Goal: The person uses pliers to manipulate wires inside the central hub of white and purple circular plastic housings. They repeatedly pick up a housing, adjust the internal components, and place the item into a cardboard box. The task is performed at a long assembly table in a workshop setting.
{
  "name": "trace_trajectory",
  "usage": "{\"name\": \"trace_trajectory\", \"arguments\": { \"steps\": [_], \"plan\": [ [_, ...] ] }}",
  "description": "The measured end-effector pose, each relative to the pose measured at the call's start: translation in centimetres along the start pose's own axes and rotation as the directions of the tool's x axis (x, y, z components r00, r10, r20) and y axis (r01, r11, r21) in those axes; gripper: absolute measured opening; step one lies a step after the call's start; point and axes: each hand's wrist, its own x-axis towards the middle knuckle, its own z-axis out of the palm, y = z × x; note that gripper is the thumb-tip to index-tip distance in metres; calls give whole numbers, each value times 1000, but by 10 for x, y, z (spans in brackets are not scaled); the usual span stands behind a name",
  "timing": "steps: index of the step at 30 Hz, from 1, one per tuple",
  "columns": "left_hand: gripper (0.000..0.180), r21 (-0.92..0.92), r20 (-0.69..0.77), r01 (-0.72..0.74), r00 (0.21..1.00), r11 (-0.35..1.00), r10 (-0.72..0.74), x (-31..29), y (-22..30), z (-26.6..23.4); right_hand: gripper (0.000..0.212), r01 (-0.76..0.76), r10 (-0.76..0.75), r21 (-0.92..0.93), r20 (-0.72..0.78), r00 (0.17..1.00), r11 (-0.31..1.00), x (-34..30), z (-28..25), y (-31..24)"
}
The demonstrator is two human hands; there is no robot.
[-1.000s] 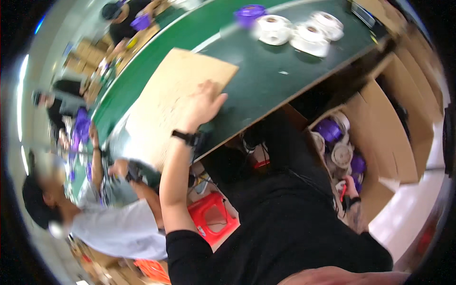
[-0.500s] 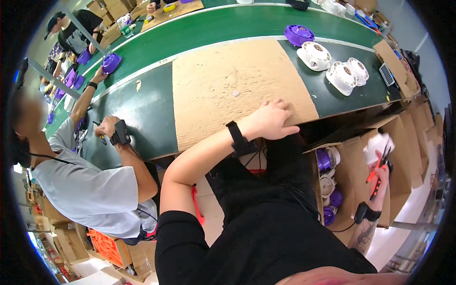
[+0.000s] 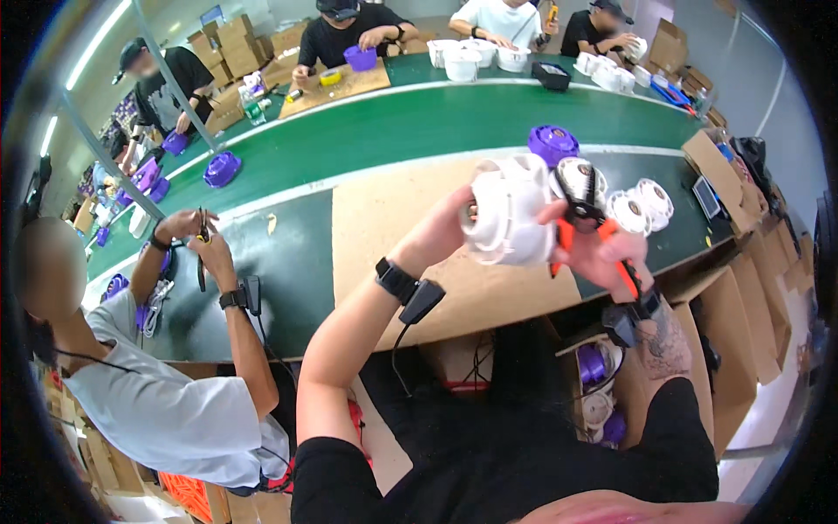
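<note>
Left hand (image 3: 443,229): our fingers grasp the white part from its left side.
Right hand (image 3: 615,258): our fingers are closed around the pliers; one fingertip reaches to the white part's right edge, though we cannot tell whether it presses there.
White part (image 3: 511,210): round and ribbed, raised between the fingers of our two hands, above the cardboard.
Pliers (image 3: 588,212): red-orange handles within our right fingers, black head pointing up and away from them, just right of the white part.
Cardboard (image 3: 380,214): a flat sheet lying on the table (image 3: 297,240), below our fingers and out to their left.
Purple part (image 3: 552,142): beyond our right fingers, past the cardboard.
White pair (image 3: 644,208): two more white parts side by side on the table, just beyond our right fingers and to their right.
Box (image 3: 635,397): below our right fingers, with purple and white parts inside.
Belt (image 3: 349,140): green, running across beyond our fingers.
Co-worker (image 3: 175,402): well to the left of our fingers, both hands at a dark-bladed tool (image 3: 202,234).
</note>
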Motion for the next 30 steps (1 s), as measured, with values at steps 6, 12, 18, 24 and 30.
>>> {"name": "trace_trajectory", "arguments": {
  "steps": [6,12,18,24,30],
  "plan": [
    [68,-94,-300,-99,951,991,67,-22,28,-67,64,-178,162,149,116,980,973,108,-43,54],
    [58,140,-659,-313,678,939,324,-36,41,-87,49,-178,166,-305,-63,984,936,161,-104,115],
    [46,368,-824,-171,396,914,406,-39,37,-131,61,-315,320,-336,-44,946,887,155,-122,139],
    [44,442,-805,-100,394,891,444,-38,26,-131,42,-292,232,-400,-194,953,868,146,-110,121],
    [35,442,-836,-57,337,895,434,-28,28,-127,57,-457,235,-713,-394,888,531,133,-127,86]
  ]
}}
